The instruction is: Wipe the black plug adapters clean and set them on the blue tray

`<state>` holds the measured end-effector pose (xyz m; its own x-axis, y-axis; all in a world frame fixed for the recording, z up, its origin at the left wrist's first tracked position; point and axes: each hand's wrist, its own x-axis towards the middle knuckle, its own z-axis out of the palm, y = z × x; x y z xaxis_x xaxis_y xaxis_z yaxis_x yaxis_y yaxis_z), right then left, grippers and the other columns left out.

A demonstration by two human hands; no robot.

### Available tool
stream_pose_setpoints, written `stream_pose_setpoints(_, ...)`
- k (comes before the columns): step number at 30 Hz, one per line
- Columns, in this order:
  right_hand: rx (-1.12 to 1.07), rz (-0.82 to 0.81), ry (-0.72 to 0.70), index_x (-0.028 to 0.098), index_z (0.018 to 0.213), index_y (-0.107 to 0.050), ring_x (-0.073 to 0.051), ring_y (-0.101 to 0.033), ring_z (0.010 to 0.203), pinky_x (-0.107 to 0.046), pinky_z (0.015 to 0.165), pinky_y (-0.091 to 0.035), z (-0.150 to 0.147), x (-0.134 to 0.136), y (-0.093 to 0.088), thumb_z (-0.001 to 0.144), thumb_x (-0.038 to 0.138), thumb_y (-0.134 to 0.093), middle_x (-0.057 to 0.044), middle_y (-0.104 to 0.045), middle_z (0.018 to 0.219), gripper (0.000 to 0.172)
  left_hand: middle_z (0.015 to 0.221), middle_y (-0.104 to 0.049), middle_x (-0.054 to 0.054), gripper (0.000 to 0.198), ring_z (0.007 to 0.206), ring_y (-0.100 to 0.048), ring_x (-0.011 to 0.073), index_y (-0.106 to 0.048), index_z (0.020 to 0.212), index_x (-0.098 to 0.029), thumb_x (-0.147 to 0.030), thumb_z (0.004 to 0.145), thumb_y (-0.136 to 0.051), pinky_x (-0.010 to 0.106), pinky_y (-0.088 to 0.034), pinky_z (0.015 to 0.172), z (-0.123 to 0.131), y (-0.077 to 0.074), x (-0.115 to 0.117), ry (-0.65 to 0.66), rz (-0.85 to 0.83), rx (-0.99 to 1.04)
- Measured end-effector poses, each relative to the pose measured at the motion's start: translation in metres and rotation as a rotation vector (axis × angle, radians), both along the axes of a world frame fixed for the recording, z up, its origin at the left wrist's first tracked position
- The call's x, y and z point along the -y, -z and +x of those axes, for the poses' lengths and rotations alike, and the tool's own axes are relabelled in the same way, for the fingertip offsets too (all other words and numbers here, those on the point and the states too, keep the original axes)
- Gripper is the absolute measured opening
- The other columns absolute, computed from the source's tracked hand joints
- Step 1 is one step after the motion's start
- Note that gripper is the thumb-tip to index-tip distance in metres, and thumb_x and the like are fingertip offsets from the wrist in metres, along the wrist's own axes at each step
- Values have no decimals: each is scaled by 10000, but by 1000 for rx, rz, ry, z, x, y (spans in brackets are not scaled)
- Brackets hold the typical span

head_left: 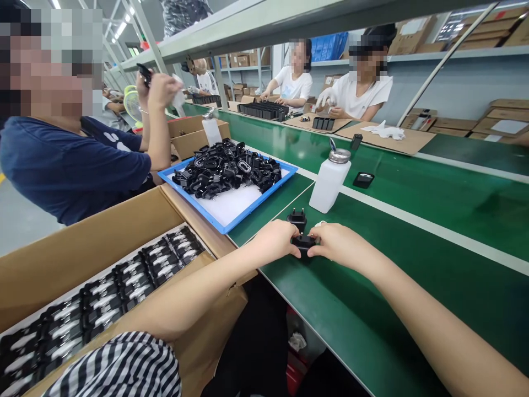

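One black adapter point(303, 246) between both hands point(273, 241) point(339, 246)

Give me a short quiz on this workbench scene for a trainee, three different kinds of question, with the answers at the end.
1. True or false: the left hand and the right hand both touch the black plug on the green bench.
2. Multiple choice: what holds the heap of black plugs? A) a blue tray B) a metal bowl C) a paper bag
3. Fill in the blank: the plug just beyond the hands stands with its ____ pointing up.

Key: 1 true; 2 A; 3 prongs
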<state>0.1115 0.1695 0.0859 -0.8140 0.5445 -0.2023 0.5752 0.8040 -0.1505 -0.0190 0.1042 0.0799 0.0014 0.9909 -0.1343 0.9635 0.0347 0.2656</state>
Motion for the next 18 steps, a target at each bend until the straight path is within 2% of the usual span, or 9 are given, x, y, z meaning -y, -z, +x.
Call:
stream_pose_setpoints(4,-21,-71,21,181,662,-532,-124,-489,585,-195,413,-267,-2,-1,-2,613,321,-563,-4,-523,696,152,633,-571,6,333,585,-527,169,-589,711,-179,-341,437,-688,210,-359,456,5,-11,-17,34,-145,-61)
stream_pose_setpoints(8,-5,-74,50,191,669,-550,-122,-489,565,-197,396,-251,-2,-2,-1,603,334,-564,6,-532,678,159,628,-571,56,288,582,-539,194,-603,709,-135,-267,465,-685,235,-399,476,18,-22,-24,29,-264,-206)
stream_pose_setpoints(12,-4,-51,56,194,695,-564,-134,-495,581,-201,403,-259,-1,-3,0,594,323,-569,-2,-543,691,164,666,-576,98,323,628,-551,215,-604,750,-100,-235,470,-691,254,-430,530,25,-26,-28,66,-317,-262)
stream_pose_setpoints(15,-26,-128,53,196,697,-572,-130,-499,571,-196,409,-275,-1,-5,0,580,312,-579,0,-548,675,165,690,-580,107,343,644,-554,220,-602,763,-96,-242,467,-696,260,-440,551,27,-27,-30,94,-347,-274)
stream_pose_setpoints(18,-44,-187,45,190,694,-575,-132,-507,576,-193,419,-299,-2,-5,1,571,305,-582,-2,-556,668,168,694,-584,97,262,665,-556,202,-600,764,-111,-186,519,-660,245,-437,585,30,-27,-26,66,-311,-288)
